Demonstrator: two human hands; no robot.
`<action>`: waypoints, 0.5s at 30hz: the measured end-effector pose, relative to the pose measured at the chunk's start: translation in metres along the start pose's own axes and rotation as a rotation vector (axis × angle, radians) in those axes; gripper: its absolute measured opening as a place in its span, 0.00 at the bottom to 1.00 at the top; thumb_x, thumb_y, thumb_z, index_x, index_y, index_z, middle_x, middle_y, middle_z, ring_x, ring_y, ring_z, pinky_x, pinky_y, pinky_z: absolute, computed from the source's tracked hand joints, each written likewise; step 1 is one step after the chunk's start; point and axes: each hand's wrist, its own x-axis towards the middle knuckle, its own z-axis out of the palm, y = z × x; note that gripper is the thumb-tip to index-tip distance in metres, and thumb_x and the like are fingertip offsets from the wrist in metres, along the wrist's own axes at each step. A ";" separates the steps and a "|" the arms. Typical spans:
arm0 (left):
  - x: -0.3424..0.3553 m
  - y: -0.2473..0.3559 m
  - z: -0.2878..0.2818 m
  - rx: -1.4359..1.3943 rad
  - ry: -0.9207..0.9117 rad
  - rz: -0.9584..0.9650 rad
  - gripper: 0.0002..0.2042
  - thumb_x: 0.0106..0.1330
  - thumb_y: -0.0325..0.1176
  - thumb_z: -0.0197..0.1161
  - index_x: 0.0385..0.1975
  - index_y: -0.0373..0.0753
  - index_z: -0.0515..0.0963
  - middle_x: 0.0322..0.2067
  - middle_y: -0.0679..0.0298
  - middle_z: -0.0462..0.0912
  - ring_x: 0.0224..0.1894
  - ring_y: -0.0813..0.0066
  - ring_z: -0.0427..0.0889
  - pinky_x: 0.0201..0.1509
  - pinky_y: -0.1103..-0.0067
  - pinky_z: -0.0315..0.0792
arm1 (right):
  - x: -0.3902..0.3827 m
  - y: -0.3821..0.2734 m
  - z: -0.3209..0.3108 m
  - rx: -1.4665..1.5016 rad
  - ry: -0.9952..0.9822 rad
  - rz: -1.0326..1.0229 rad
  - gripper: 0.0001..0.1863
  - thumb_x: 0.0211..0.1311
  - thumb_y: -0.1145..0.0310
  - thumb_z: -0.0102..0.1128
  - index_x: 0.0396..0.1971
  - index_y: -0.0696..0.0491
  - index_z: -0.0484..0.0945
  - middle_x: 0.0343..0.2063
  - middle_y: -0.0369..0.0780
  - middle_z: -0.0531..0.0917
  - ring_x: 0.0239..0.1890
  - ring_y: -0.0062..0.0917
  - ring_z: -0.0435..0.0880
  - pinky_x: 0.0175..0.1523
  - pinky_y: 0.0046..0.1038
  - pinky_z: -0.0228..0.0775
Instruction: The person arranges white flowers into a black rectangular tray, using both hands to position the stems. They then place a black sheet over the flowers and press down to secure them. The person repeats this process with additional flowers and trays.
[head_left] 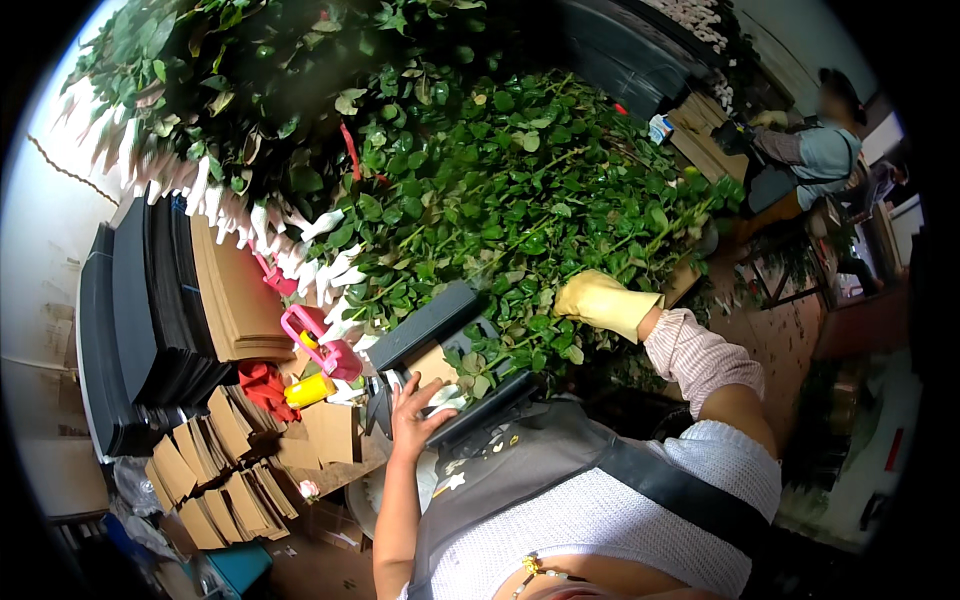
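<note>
White knit top (540,512) and grey apron (565,435) lie nearest the camera, with a dark-sided tray (420,328) just beyond the apron. Leafy stems (520,215) heap across the bench ahead; some trail into the tray, where a white bloom (445,398) sits at its left end. The bare left hand (413,408) is at that end, fingers a little apart beside the bloom — whether they pinch it, one cannot tell. The right hand (603,303), in a pale yellow glove, reaches into the foliage; its fingertips are lost among leaves, so their grip cannot be told either. To the left lie a pink-handled tool (338,358) and a yellow cylinder (310,390).

Stems are apparently being laid and gathered in the tray. The next move probably calls for lining up the bloom end while the gloved hand draws the stems straight — gently, since leaves could snag.
</note>
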 end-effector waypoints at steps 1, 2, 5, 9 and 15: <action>0.002 0.004 -0.002 -0.012 -0.002 -0.019 0.31 0.44 0.46 0.81 0.52 0.47 0.84 0.50 0.65 0.87 0.67 0.60 0.72 0.77 0.53 0.48 | 0.010 0.004 0.005 -0.007 -0.088 0.083 0.12 0.56 0.71 0.65 0.41 0.45 0.85 0.38 0.40 0.87 0.41 0.40 0.87 0.44 0.40 0.79; 0.003 0.008 -0.004 -0.025 -0.003 -0.040 0.29 0.45 0.46 0.81 0.50 0.47 0.85 0.50 0.66 0.87 0.68 0.61 0.72 0.77 0.53 0.48 | 0.018 0.010 0.008 -0.015 -0.177 0.166 0.12 0.59 0.68 0.65 0.43 0.44 0.85 0.41 0.38 0.87 0.42 0.37 0.87 0.46 0.39 0.80; -0.001 0.015 -0.013 -0.032 -0.012 -0.078 0.24 0.50 0.45 0.79 0.49 0.48 0.86 0.49 0.66 0.87 0.67 0.60 0.72 0.77 0.54 0.49 | 0.058 -0.025 -0.072 -0.093 0.188 0.062 0.12 0.69 0.60 0.55 0.40 0.50 0.83 0.31 0.41 0.85 0.33 0.34 0.85 0.39 0.38 0.81; 0.008 0.022 -0.023 0.095 -0.004 0.010 0.15 0.59 0.39 0.73 0.45 0.46 0.87 0.46 0.65 0.88 0.59 0.60 0.78 0.71 0.58 0.58 | 0.163 -0.052 -0.098 -0.208 0.226 0.146 0.10 0.66 0.65 0.59 0.41 0.52 0.85 0.32 0.40 0.87 0.34 0.29 0.87 0.37 0.36 0.81; 0.009 0.030 -0.013 0.083 0.095 0.010 0.13 0.55 0.32 0.76 0.41 0.41 0.87 0.33 0.62 0.86 0.40 0.63 0.81 0.47 0.72 0.71 | 0.224 -0.038 -0.094 -0.225 0.174 0.237 0.09 0.66 0.67 0.56 0.33 0.52 0.84 0.38 0.38 0.87 0.37 0.28 0.87 0.35 0.31 0.76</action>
